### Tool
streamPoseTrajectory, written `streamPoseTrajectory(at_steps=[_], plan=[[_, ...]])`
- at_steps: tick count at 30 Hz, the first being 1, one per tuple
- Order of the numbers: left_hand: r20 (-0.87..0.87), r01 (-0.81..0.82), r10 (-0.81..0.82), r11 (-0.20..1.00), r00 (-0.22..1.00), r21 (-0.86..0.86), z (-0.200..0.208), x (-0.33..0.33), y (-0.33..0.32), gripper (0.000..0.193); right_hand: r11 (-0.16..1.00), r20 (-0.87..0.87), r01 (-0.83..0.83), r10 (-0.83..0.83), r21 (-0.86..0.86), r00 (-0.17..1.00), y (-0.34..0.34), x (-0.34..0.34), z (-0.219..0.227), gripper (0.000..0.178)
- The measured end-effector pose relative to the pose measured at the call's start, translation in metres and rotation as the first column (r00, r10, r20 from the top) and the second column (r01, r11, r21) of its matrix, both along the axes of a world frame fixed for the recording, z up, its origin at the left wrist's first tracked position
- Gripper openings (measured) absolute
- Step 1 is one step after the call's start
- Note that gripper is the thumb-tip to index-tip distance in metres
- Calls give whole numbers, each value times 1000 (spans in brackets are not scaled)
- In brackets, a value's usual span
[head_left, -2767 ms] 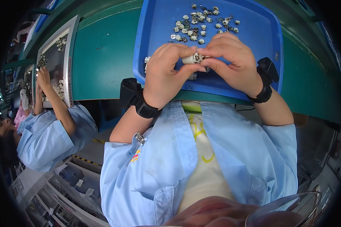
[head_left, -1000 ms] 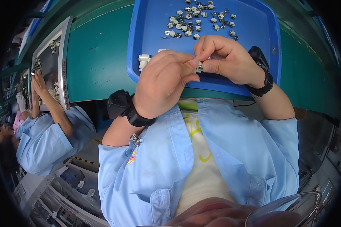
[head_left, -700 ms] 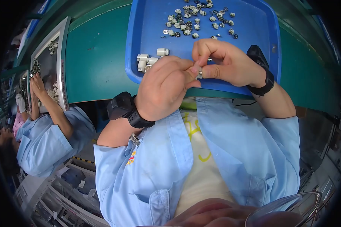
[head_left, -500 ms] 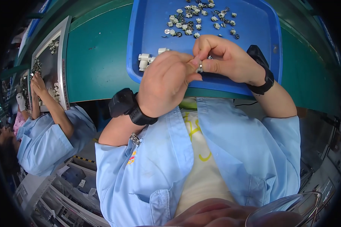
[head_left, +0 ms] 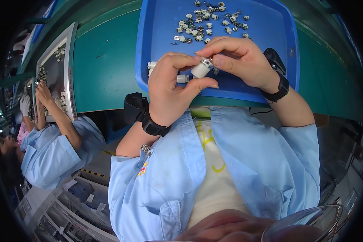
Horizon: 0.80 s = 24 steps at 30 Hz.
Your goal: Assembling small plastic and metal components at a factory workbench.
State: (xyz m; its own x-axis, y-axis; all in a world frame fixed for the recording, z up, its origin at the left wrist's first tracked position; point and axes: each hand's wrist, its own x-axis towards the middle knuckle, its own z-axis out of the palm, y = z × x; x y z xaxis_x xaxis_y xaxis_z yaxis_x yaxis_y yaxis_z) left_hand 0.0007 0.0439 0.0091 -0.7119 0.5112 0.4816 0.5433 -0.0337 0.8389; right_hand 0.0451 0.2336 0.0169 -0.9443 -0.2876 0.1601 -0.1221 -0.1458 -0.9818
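Right fingers [head_left: 226, 62] pinch a white cylinder [head_left: 201, 71] by its metal end [head_left: 206, 62], left fingers [head_left: 185, 60] spread loosely. Sloppy pinch could drop it into the tray [head_left: 274, 40].

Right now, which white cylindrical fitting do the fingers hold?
The white fitting between left hand and right hand, metallic end toward the right; the others lie in the blue tray, partly behind the left.

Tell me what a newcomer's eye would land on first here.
Probably the white cylinder with a shiny metal end, between left grip and right grip over the near part of the blue tray. Next, the many small white and metal parts scattered across the tray's far part. Off to the left, a co-worker in light blue reaches over a silver-framed tray.
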Motion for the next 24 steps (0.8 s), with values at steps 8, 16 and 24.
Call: streamPoseTrajectory(at_steps=[8,16,24], plan=[[137,97,-108,992,985,79,-2,1,1,52,999,-12,50,-51,-21,999,-2,0,-2,23],[537,251,-395,913,745,322,-4,-1,-5,53,869,-533,352,-126,346,836,-9,2,-4,26],[647,318,-455,890,612,326,-7,-3,-13,46,820,-513,335,-60,463,856,-20,7,19,25]])
